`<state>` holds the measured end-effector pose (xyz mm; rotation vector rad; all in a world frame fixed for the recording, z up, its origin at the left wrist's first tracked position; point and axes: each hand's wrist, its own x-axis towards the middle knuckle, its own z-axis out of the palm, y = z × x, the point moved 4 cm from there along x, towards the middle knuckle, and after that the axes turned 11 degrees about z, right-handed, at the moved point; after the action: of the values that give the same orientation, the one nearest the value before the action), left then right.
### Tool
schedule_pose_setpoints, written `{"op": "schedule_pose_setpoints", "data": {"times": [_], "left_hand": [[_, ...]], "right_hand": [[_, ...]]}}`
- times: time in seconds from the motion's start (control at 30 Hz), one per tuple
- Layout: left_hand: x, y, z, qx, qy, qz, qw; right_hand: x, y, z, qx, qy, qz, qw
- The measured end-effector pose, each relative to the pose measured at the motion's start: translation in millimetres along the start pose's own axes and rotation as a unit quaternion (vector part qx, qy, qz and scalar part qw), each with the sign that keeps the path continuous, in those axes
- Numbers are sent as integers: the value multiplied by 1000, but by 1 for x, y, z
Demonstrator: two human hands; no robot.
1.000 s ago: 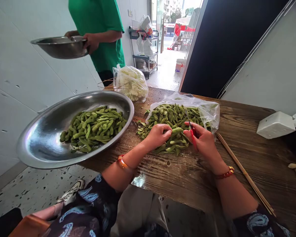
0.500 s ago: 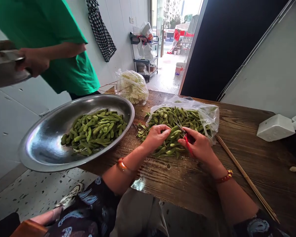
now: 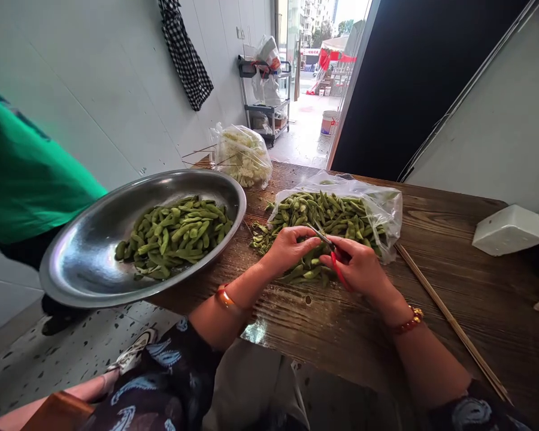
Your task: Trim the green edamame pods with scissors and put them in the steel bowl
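Red-handled scissors (image 3: 340, 270) are in my right hand (image 3: 360, 263), their blades pointing up and left toward my left hand's fingertips. My left hand (image 3: 291, 250) is closed in a pinch above the pile; a pod appears to be between its fingers, though they mostly hide it. Both hands hover over green soybean pods (image 3: 309, 272) that spill out of a clear plastic bag (image 3: 388, 206) on the wooden table. To the left, a wide steel basin (image 3: 81, 263) holds a heap of pods (image 3: 175, 233). Small trimmings (image 3: 261, 238) lie beside the bag.
A bag of cauliflower (image 3: 245, 155) sits at the table's far edge near thin sticks. Bamboo skewers (image 3: 451, 320) lie at right, with a white container (image 3: 507, 230) beyond. A person in a green shirt (image 3: 22, 179) stands at left. A cart (image 3: 269, 105) stands by the doorway.
My left hand has moved slightly right, and the scissor blades have come to its fingertips. The person in green has moved left, and the metal bowl they carried is out of view.
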<state>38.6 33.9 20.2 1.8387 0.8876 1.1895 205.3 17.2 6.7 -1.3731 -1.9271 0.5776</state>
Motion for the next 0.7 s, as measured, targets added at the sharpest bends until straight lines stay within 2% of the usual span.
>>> {"op": "schedule_pose_setpoints", "data": {"times": [0.33, 0.7], "left_hand": [[1, -1, -3, 36, -30, 8, 999], [-1, -7, 4, -24, -40, -4, 999]], "right_hand": [[-1, -3, 2, 2, -45, -11, 999], [-1, 2, 9, -18, -39, -2, 999]]}}
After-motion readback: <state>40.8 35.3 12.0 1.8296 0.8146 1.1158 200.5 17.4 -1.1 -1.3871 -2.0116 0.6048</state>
